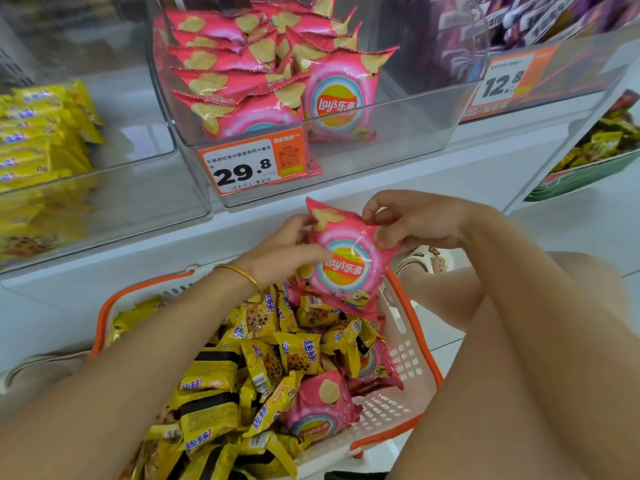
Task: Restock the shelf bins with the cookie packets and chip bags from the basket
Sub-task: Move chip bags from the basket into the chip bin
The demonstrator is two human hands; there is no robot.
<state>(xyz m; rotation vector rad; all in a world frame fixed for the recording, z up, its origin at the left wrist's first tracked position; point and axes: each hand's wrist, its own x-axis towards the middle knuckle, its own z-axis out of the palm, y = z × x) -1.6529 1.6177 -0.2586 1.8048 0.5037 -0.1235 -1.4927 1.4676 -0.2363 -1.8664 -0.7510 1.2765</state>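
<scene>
Hands: 2, both on one item. The left hand (287, 251) grips the left edge of a pink foil Lay's chip bag (346, 261), thumb lying across its front. The right hand (415, 223) pinches the bag's upper right edge between thumb and curled fingers. The bag is upright, logo facing the camera, above the far end of the basket and below the shelf front.

1 thin gold bangle (239, 271) on the left wrist.

1 white plastic basket with orange rim (408, 362) on the floor. Contents:
- small yellow cookie packets (294, 355): well over 20, heaped, exact count not readable.
- pink chip bags in the basket (318, 410): at least 3 show, others partly buried.

Stocked clear plastic bins in view: 3.
- the left clear bin (145, 209) holds stacked yellow packets.
- the middle clear bin (415, 133) holds pink chip bags, at least 8, one facing forward.
- the right clear bin (571, 64) holds purple packets, blurred, not countable.

Orange price labels: 2, "29.8" (252, 166) and "12.8" (502, 81).
</scene>
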